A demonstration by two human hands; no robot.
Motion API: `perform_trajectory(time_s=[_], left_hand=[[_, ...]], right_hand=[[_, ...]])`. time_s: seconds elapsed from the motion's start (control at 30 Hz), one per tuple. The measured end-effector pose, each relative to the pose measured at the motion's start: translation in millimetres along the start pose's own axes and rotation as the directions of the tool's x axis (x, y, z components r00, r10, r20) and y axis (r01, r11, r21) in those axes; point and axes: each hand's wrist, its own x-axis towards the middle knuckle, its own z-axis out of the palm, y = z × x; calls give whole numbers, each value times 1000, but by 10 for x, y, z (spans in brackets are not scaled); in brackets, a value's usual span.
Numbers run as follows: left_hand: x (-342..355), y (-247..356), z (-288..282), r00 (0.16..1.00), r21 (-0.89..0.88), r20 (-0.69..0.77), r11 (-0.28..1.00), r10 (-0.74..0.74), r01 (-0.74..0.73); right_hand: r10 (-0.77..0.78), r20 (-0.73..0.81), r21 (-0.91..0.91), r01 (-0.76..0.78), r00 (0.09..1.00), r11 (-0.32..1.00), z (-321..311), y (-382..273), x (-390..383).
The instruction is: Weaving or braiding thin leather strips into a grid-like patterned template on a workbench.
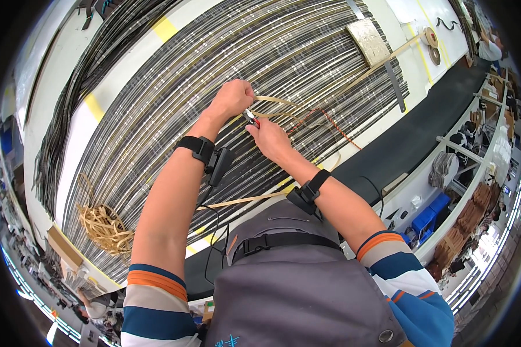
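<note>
My left hand (233, 95) is closed in a pinch on a tan strap (275, 99) above long rows of grey, black and beige strips (173, 87) lying across the table. Just below it, my right hand (267, 134) grips a small metal hand tool (250, 117) with red on its handle, its tip by the strap under my left fingers. A twisted orange-and-black cord (341, 130) lies on the strips to the right of my hands.
A tangled tan strap pile (101, 225) lies lower left; a flat block (367, 41), metal bar (395, 87) and tape rolls (431, 43) lie upper right. A black mat (422, 115) borders shelving with blue bins (428, 214). Other people (491, 49) are at the far edges.
</note>
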Motion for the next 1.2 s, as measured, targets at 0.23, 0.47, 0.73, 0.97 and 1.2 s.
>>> perform_trajectory(time_s=[0.23,0.47,0.73,0.97,1.2], left_hand=[[-41,31,31,1000,-35,14,999,-14,14],[-68,79,48,999,-30,21,999,-24,25],[-175,120,65,986,-95,-164,995,-12,-4],[-630,36,27,959,-165,-276,981,56,-105],[-1441,105,500,975,-430,-214,901,-49,-49]], right_hand=[[-13,19,3,13,1000,1000,62,19,47],[23,30,47,-24,999,999,1,4,73],[-26,114,75,18,993,997,-175,-23,-182],[-98,399,377,-66,912,924,-1222,165,-441],[-75,-33,278,81,997,957,-1734,313,289]])
